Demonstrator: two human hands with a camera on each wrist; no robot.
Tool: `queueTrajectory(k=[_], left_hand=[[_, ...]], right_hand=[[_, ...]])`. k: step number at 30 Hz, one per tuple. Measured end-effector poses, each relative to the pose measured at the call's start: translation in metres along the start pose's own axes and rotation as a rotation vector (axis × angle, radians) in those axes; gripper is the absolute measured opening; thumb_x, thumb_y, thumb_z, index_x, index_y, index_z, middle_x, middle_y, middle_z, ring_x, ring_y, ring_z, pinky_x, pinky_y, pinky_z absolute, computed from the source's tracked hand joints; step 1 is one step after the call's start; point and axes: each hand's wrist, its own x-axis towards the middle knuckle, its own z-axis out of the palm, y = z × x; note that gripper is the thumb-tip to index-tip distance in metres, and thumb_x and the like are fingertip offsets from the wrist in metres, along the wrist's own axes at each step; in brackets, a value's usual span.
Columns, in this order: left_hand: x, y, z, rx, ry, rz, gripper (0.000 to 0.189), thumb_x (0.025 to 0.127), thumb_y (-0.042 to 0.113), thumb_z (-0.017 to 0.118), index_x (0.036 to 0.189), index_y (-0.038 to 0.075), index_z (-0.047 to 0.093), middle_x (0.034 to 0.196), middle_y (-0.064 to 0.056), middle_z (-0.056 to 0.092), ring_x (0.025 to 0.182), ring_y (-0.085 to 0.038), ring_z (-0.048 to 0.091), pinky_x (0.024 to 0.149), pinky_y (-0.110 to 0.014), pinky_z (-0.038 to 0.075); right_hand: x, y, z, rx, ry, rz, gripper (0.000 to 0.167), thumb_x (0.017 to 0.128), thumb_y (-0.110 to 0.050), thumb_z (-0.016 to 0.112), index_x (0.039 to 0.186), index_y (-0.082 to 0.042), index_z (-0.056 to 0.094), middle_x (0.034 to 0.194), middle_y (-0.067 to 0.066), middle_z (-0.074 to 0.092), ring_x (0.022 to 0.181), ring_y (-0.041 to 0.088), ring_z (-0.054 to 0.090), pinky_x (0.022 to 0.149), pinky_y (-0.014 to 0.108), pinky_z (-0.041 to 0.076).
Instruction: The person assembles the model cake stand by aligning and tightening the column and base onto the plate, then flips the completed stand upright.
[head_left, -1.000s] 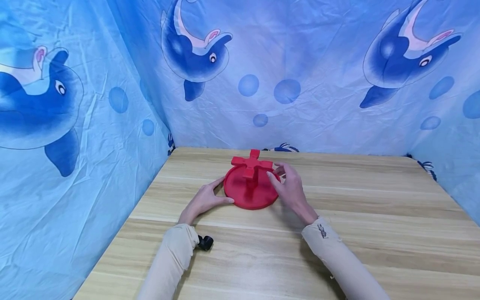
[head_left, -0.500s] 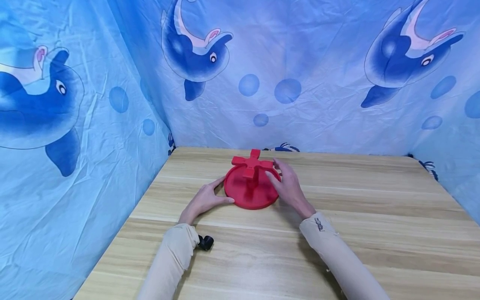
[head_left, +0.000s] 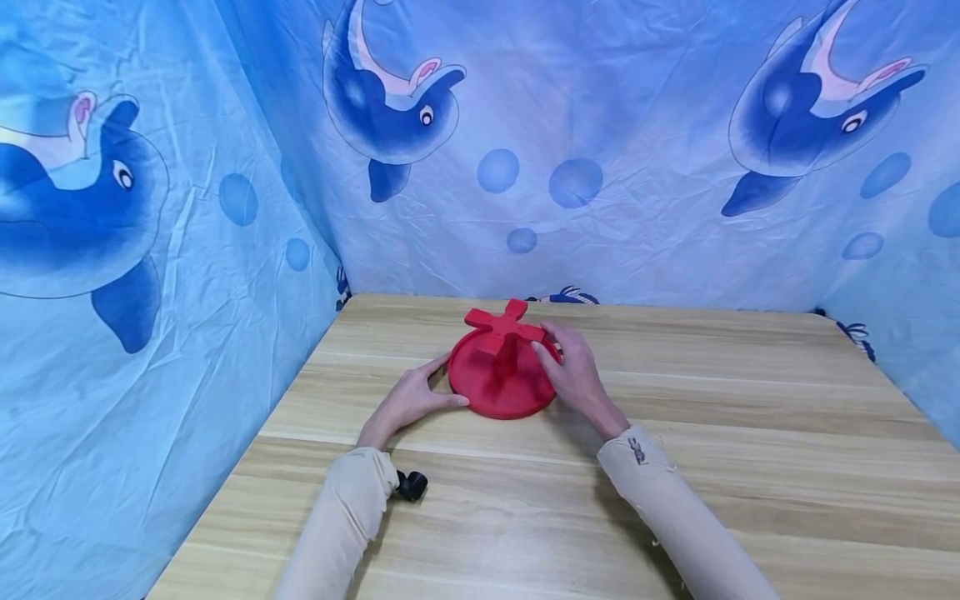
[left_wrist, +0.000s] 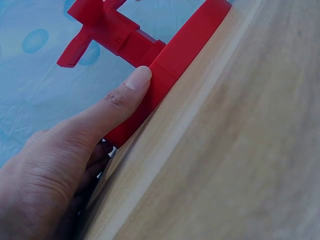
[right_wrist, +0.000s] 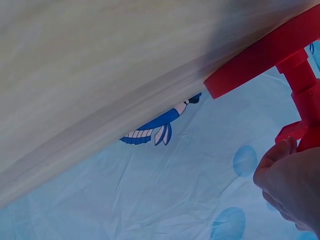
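A red round base (head_left: 472, 379) with a raised rim lies flat on the wooden table. From its middle rises a red post (left_wrist: 125, 40), marked with a small number in the left wrist view. A red four-armed cross handle (head_left: 504, 327) tops the post. My left hand (head_left: 411, 398) grips the base's near left rim, thumb pressed on the outer wall and fingers reaching round behind. My right hand (head_left: 577, 375) pinches the right arm of the cross between thumb and fingers; in the right wrist view the hand (right_wrist: 295, 180) covers part of that arm.
The wooden table (head_left: 712, 417) extends to both sides. Blue cloth (head_left: 637, 242) with dolphin pictures hangs behind and at the sides. A black wrist device (head_left: 411, 485) sticks out from the left sleeve.
The cross has turned a little clockwise as seen from above, and its far arm now points more to the right. My right hand has come in onto its right arm. My left hand is still.
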Motion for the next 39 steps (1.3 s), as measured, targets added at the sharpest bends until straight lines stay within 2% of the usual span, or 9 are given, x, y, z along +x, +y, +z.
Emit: queueTrajectory(k=[9, 20, 29, 36, 39], left_hand=[[0.0, 0.001, 0.0, 0.005, 0.002, 0.001, 0.106, 0.074, 0.066, 0.084, 0.161, 0.021, 0.042, 0.159, -0.009, 0.045, 0.145, -0.033, 0.04, 0.115, -0.056, 0.037], [0.0, 0.0, 0.0, 0.0, 0.006, 0.004, 0.106, 0.075, 0.065, 0.085, 0.161, 0.02, 0.042, 0.159, -0.008, 0.045, 0.146, -0.032, 0.04, 0.114, -0.056, 0.038], [0.0, 0.0, 0.0, -0.009, 0.0, -0.009, 0.103, 0.075, 0.063, 0.086, 0.16, 0.023, 0.043, 0.158, -0.011, 0.046, 0.144, -0.032, 0.042, 0.113, -0.055, 0.039], [0.0, 0.001, 0.0, -0.014, -0.001, -0.014, 0.105, 0.075, 0.064, 0.085, 0.16, 0.021, 0.042, 0.158, -0.011, 0.046, 0.144, -0.033, 0.042, 0.113, -0.056, 0.039], [0.0, 0.002, 0.001, -0.017, 0.0, -0.02, 0.105, 0.075, 0.064, 0.086, 0.16, 0.021, 0.042, 0.157, -0.011, 0.047, 0.144, -0.033, 0.042, 0.113, -0.056, 0.039]], right_hand=[[-0.003, -0.001, 0.002, 0.039, 0.022, -0.006, 0.043, 0.096, -0.01, 0.076, 0.136, -0.001, 0.063, 0.122, 0.015, 0.064, 0.111, 0.03, 0.058, 0.088, 0.046, 0.058], [-0.008, -0.005, 0.003, 0.064, 0.029, -0.02, 0.045, 0.095, -0.011, 0.077, 0.136, -0.001, 0.064, 0.124, 0.015, 0.064, 0.111, 0.029, 0.059, 0.09, 0.046, 0.057], [-0.013, -0.011, 0.009, 0.058, 0.062, -0.055, 0.045, 0.092, -0.009, 0.08, 0.132, 0.005, 0.065, 0.118, 0.017, 0.066, 0.108, 0.031, 0.061, 0.086, 0.047, 0.058], [-0.021, -0.018, 0.009, 0.065, 0.016, -0.087, 0.043, 0.092, -0.012, 0.08, 0.131, 0.002, 0.066, 0.118, 0.014, 0.068, 0.11, 0.029, 0.062, 0.086, 0.046, 0.06], [-0.023, -0.018, 0.007, 0.054, 0.033, -0.099, 0.043, 0.092, -0.012, 0.08, 0.13, 0.001, 0.066, 0.12, 0.014, 0.067, 0.11, 0.029, 0.062, 0.085, 0.048, 0.06]])
